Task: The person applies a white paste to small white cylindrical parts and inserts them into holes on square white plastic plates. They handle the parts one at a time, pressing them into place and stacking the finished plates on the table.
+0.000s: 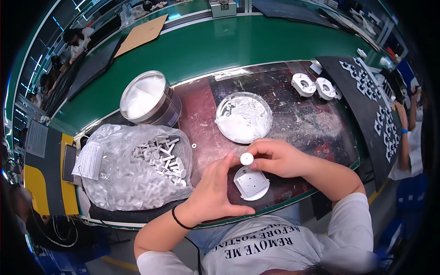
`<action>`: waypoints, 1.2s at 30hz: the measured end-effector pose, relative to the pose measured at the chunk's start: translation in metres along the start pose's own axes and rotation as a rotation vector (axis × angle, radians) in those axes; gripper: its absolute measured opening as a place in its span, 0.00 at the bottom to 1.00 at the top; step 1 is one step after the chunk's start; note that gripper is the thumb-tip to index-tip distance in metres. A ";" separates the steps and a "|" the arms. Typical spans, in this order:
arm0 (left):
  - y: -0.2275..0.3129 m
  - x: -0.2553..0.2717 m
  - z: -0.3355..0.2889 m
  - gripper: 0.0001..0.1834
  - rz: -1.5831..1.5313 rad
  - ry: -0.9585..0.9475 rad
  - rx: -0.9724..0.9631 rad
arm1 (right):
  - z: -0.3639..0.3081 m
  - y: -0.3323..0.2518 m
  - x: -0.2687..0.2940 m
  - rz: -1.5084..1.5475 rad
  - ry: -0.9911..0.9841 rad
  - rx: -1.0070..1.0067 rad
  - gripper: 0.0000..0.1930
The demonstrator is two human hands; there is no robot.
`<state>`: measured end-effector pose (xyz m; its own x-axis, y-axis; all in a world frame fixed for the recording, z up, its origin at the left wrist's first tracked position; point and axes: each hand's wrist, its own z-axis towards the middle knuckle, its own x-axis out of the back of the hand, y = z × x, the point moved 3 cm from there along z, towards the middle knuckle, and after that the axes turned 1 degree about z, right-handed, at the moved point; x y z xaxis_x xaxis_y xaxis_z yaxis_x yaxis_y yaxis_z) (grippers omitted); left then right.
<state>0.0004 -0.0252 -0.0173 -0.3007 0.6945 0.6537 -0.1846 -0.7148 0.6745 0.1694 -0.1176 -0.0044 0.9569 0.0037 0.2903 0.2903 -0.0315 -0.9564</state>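
R hand (275,158) comes in from the right, forearm angled across the tabletop (316,126), wrist bent inward; thumb + fingers pinch a small white round disc (246,158), held just above the white plastic part (251,183). L hand (215,190) comes up from lower left, black band on wrist, fingers curled, thumb stretched along the near edge of the part, index tip up by the disc; it cups the part's left side & steadies it on the tabletop near the front edge.

Just left: clear plastic bag (123,178) w/ white T-shaped pins (162,158) lying on it. Beyond the hands: shallow dish of white paste (244,117). Further left-back: metal can (147,98) of white paste. Far right-back: two white housings (314,85), well apart from the hands, beside a black tray (366,91) of small parts.
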 end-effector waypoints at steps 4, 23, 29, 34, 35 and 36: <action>0.001 -0.001 0.000 0.55 0.062 0.015 0.096 | 0.001 0.005 -0.003 -0.018 -0.051 -0.028 0.11; -0.008 -0.006 -0.001 0.40 -0.018 0.006 0.079 | 0.006 0.012 -0.002 -0.065 -0.103 0.085 0.10; -0.008 -0.005 -0.001 0.38 -0.027 -0.031 0.102 | 0.006 0.011 0.000 -0.094 -0.120 0.116 0.10; -0.009 -0.006 -0.001 0.38 -0.029 -0.028 0.088 | 0.006 0.011 0.000 -0.075 -0.133 0.122 0.10; -0.009 -0.005 -0.001 0.38 -0.028 -0.030 0.089 | 0.006 0.009 0.000 -0.069 -0.138 0.114 0.10; -0.009 -0.005 -0.001 0.38 -0.027 -0.032 0.089 | 0.006 0.009 0.000 -0.062 -0.143 0.106 0.10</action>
<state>0.0028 -0.0223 -0.0273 -0.2663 0.7165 0.6447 -0.1075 -0.6868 0.7189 0.1718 -0.1120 -0.0131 0.9258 0.1449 0.3491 0.3408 0.0793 -0.9368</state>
